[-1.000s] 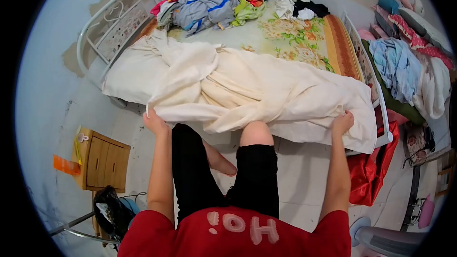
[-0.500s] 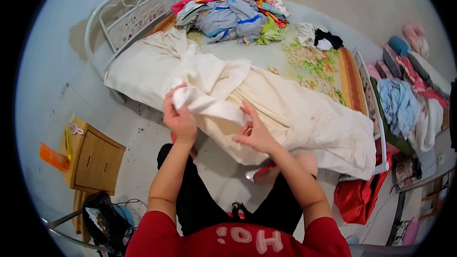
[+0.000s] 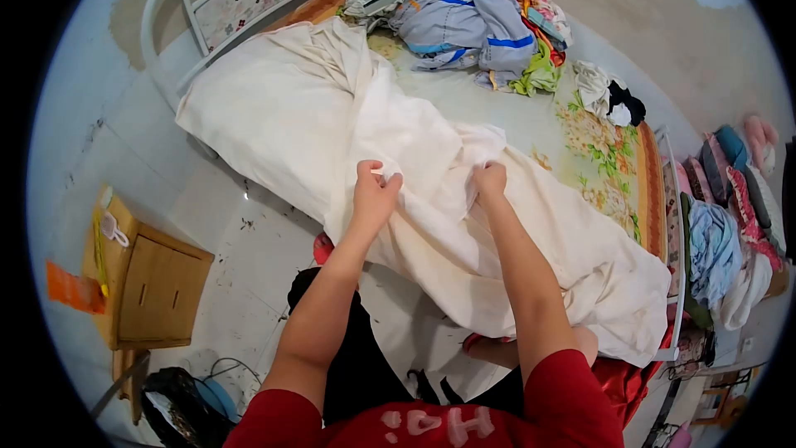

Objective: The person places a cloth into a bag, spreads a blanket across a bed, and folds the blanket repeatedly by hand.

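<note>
A large cream-white sheet (image 3: pixel 274 108) lies in folds along the near side of the bed, partly hanging over its edge. My left hand (image 3: pixel 377 197) is closed, pinching a fold of it near the middle, thumb and fingers curled upward. To its right, my right hand (image 3: pixel 490 182) is a fist around another part of the same cloth. Between the two hands the fabric is loosely bunched. Under the sheet, a flowered mattress cover (image 3: pixel 609 149) shows on the far side.
A heap of crumpled clothes (image 3: pixel 464 25) sits at the back of the bed by the wall. Small black and white garments (image 3: pixel 609 99) lie right of it. A white metal headboard (image 3: pixel 249 4) stands left, a wooden cabinet (image 3: pixel 157 290) lower left. More folded fabrics (image 3: pixel 715 236) are piled beyond the footboard.
My right hand, open before, has closed on the sheet. My left hand has moved right and lower. The lifted strip of cloth now lies spread flatter, and the view has shifted.
</note>
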Demonstrator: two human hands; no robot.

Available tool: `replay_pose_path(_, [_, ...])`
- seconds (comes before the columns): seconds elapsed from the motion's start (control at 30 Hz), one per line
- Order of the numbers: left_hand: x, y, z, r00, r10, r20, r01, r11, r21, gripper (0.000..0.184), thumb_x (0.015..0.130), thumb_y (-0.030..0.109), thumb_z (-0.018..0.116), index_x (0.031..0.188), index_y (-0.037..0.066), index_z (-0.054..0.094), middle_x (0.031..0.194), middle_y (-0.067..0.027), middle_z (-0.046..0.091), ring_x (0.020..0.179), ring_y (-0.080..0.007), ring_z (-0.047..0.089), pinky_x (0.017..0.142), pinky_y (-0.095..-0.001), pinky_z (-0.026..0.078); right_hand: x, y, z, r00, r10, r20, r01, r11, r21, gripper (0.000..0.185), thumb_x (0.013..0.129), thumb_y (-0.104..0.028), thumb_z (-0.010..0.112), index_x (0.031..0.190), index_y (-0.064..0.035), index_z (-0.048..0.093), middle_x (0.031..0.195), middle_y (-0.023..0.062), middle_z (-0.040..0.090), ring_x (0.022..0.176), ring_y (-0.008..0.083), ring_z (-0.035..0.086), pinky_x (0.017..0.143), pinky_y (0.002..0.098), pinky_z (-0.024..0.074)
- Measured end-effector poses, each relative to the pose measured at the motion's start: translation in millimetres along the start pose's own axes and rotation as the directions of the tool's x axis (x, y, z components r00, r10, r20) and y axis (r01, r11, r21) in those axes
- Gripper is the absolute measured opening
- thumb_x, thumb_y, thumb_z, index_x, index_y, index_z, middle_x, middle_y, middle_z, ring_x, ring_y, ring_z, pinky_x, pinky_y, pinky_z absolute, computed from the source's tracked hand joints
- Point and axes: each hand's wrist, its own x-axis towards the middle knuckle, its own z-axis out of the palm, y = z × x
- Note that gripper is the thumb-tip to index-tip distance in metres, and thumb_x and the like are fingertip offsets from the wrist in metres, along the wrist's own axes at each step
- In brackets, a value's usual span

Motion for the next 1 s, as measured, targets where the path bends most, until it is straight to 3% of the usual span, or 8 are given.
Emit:
replay_pose_path(0.17, [42.9, 33.6, -25.7, 0.886, -0.334, 0.322, 0.447, 0.802, -0.396, 0.057, 0.082, 0.038, 0.061, 0.12, 0.001, 0.04, 0.089, -0.0136, 0.058, 0.074, -0.0199, 0.057, 0.066, -0.0327, 0.047, -120.9, -89.4, -10.6, 0.774, -0.619, -0.136, 0.621, 0.697, 0.359, 0.025, 0.082, -0.017, 0.054, 0.1, -0.0002, 0.051, 0.097, 0.0184, 0.057, 0.094, 0.0298, 0.054, 0.079, 0.0368, 0.0417])
replay_pose_path(0.33, [81.0, 14.6, -53.2, 0.623, -0.269, 0.734, 0.752, 0.465, -0.468, 0.065, 0.083, 0.04, 0.06, 0.128, -0.002, 0.039, 0.116, -0.0165, 0.053, 0.091, -0.0224, 0.058, 0.081, -0.0332, 0.046, -220.5, -86.0, 11.5, 0.659, -0.56, 0.502, 0.236, 0.788, 0.569, 0.026, 0.085, -0.018, 0.053, 0.104, -0.0008, 0.048, 0.1, 0.0136, 0.054, 0.095, 0.0243, 0.052, 0.084, 0.0354, 0.0406])
replay_pose_path(0.43, [123.9, -45.5, -35.1, 0.867, -0.064, 0.494, 0.054, 0.998, 0.033, 0.052, 0.072, 0.011, 0.063, 0.121, 0.0, 0.049, 0.113, -0.0158, 0.057, 0.104, -0.0265, 0.055, 0.087, -0.0332, 0.044, -228.7, -67.5, 32.0, 0.77, -0.447, 0.455, 0.105, 0.792, 0.601, 0.034, 0.08, -0.017, 0.059, 0.109, -0.0025, 0.048, 0.102, 0.0079, 0.052, 0.097, 0.0176, 0.049, 0.086, 0.0302, 0.0387])
replay_pose_path(0.53, [118.3, -18.5, -43.8, 0.816, -0.132, 0.562, 0.242, 0.962, -0.127, 0.055, 0.069, -0.003, 0.054, 0.123, 0.0, 0.047, 0.111, -0.0144, 0.058, 0.101, -0.025, 0.057, 0.085, -0.0335, 0.046, -240.8, -74.5, 37.3, 0.803, -0.571, -0.169, 0.581, 0.814, 0.009, 0.066, 0.062, -0.015, 0.074, 0.12, -0.0082, 0.042, 0.125, 0.0213, 0.04, 0.116, 0.0381, 0.038, 0.098, 0.0436, 0.0312])
replay_pose_path(0.7, [122.0, -2.5, -91.9, 0.534, -0.038, 0.845, 0.598, 0.723, -0.346, 0.055, 0.069, -0.002, 0.057, 0.122, -0.003, 0.045, 0.112, -0.0137, 0.057, 0.096, -0.0245, 0.06, 0.084, -0.0364, 0.049, -216.4, -64.8, 37.1, 0.817, -0.545, -0.188, 0.372, 0.748, -0.55, 0.067, 0.059, -0.014, 0.073, 0.119, -0.009, 0.045, 0.123, 0.0224, 0.045, 0.114, 0.0387, 0.042, 0.098, 0.044, 0.0314])
replay_pose_path(0.77, [127.3, -11.8, -112.5, 0.467, 0.12, 0.876, 0.651, 0.624, -0.433, 0.05, 0.07, -0.005, 0.056, 0.119, -0.002, 0.047, 0.108, -0.0148, 0.059, 0.095, -0.0253, 0.061, 0.083, -0.0362, 0.05, -192.4, -41.8, 23.9, 0.861, -0.428, 0.273, 0.5, 0.809, -0.308, 0.046, 0.064, -0.009, 0.069, 0.107, -0.0066, 0.053, 0.098, 0.0171, 0.06, 0.094, 0.0296, 0.056, 0.087, 0.0375, 0.0403])
replay_pose_path(0.9, [163.0, -46.4, -109.6, 0.587, 0.06, 0.807, 0.598, 0.64, -0.482, 0.05, 0.071, -0.004, 0.057, 0.12, -0.002, 0.045, 0.107, -0.0145, 0.058, 0.095, -0.0235, 0.06, 0.081, -0.0355, 0.051, -172.5, -57.5, -31.2, 0.976, -0.172, 0.134, 0.077, 0.847, 0.527, 0.026, 0.073, -0.004, 0.062, 0.098, -0.001, 0.054, 0.076, 0.0096, 0.06, 0.073, 0.015, 0.055, 0.072, 0.0277, 0.0447])
replay_pose_path(1.0, [185.6, -52.0, -104.2, 0.808, -0.219, 0.547, 0.478, 0.786, -0.391, 0.05, 0.073, 0.004, 0.061, 0.118, -0.006, 0.043, 0.107, -0.0175, 0.057, 0.096, -0.027, 0.059, 0.082, -0.0359, 0.05, -137.4, -31.0, -38.5, 0.994, -0.013, -0.109, 0.075, 0.808, 0.584, 0.042, 0.072, -0.009, 0.066, 0.111, -0.002, 0.051, 0.092, 0.0132, 0.059, 0.08, 0.0195, 0.056, 0.076, 0.0294, 0.0455])
